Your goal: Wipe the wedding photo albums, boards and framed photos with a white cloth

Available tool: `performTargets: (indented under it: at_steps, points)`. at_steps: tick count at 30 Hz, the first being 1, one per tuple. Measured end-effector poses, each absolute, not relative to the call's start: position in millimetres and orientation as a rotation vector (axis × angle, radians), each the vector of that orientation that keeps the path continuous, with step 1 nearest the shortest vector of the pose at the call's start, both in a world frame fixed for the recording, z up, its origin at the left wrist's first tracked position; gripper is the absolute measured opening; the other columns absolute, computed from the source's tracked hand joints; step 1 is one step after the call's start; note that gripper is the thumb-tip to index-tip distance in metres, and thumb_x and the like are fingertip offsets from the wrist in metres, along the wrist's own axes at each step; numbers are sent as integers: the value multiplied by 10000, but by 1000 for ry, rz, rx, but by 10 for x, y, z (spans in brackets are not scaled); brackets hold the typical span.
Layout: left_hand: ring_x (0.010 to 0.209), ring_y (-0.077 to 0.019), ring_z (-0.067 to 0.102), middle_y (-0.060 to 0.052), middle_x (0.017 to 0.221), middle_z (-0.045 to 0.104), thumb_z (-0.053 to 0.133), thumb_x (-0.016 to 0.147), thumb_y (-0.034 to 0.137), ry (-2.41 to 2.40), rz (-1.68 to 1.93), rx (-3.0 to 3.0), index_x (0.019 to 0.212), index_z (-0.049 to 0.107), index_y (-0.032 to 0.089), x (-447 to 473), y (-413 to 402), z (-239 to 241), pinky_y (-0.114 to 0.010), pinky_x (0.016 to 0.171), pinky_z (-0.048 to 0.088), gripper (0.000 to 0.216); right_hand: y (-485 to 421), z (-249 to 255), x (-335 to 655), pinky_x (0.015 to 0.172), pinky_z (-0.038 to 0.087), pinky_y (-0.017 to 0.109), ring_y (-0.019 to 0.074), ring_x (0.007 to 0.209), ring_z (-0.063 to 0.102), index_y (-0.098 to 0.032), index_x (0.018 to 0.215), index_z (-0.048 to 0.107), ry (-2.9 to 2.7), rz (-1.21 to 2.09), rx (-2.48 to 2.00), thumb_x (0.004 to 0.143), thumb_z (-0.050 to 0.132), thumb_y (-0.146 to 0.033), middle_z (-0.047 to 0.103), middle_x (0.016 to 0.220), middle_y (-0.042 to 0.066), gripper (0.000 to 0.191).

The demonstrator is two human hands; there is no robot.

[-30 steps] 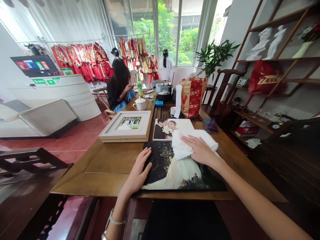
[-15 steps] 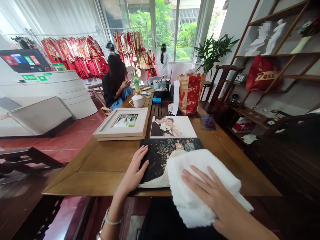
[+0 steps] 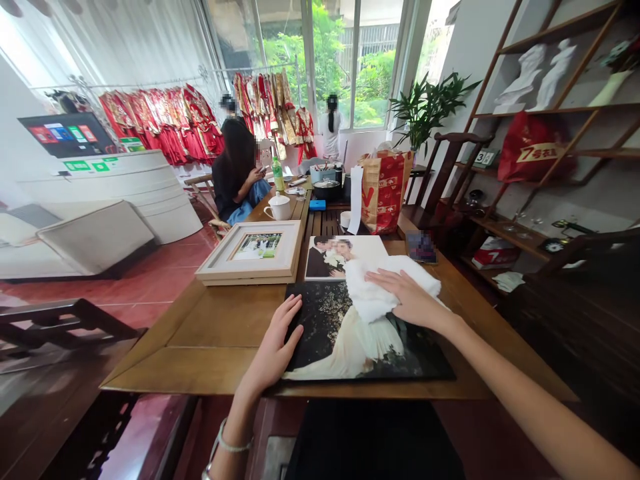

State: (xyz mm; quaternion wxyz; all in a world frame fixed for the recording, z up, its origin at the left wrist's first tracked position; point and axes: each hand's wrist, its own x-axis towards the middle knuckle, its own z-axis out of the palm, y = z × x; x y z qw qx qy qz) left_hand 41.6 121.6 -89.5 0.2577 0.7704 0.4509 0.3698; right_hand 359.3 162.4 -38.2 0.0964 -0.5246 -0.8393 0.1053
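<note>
A dark photo panel (image 3: 345,363) with a pale, spreading dress on it lies flat at the table's near edge. My left hand (image 3: 277,338) rests on its left edge, fingers stretched out and the hand open. With my right hand (image 3: 407,299) I hold a white towel (image 3: 363,287) against the panel's upper right part, fingers laid over the cloth. The towel covers the panel's far right corner and overlaps a lighter couple photo (image 3: 320,263) lying just behind.
Framed pictures (image 3: 215,270) are stacked at the left of the wooden table (image 3: 200,357). Behind stand a lidded white cup (image 3: 280,207), a paper bag (image 3: 387,193) and a green-capped bottle (image 3: 277,175). A seated person (image 3: 233,167) is at the table's far left side.
My right hand and the towel have moved away from me, from the panel's near right part to its far edge. The panel's dress and lower right corner now show. My left hand stays put.
</note>
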Motion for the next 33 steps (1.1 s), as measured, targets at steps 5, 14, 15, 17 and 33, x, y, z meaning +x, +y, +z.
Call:
performTargets:
  at_steps: [5,14,15,17,33]
  points:
    - [1465,-212,239,-70,1546,343,412,977,289,1234,1009,2070,1421,404,271,425,1215,-895,-459,1205,182,444,1697,-388,3653,1133,182,604,251,1437,247,-218,1476,349,-2456,286,-1619,597,397,-4,346,1540,41,906]
    - [1462,-207,242,-74,1545,342,406,980,279,1248,1007,2078,1414,404,265,434,1213,-881,-457,1206,177,434,524,-500,3695,1169,95,593,220,1462,145,-329,1504,255,-2537,289,-1556,492,382,18,239,1570,-58,1077]
    - [1461,-208,244,-73,1543,345,406,980,280,1248,1005,2080,1413,405,264,434,1212,-876,-456,1206,178,434,388,-511,3712,1166,85,602,227,1461,141,-349,1505,238,-2544,325,-1538,501,384,14,234,1569,-65,1078]
    - [1461,-207,245,-66,1542,350,406,980,283,1254,993,2083,1411,407,266,435,1209,-864,-452,1206,181,432,180,-517,3754,1158,64,622,257,1457,145,-370,1503,228,-2576,449,-1476,525,403,-7,238,1566,-65,1058]
    - [1466,-205,225,-75,1544,340,399,983,285,1241,971,2093,1425,399,261,420,1210,-872,-470,1206,167,443,1368,-433,3807,1161,94,593,236,1445,226,-276,1443,413,-2433,463,-1509,532,403,-27,340,1535,-12,944]
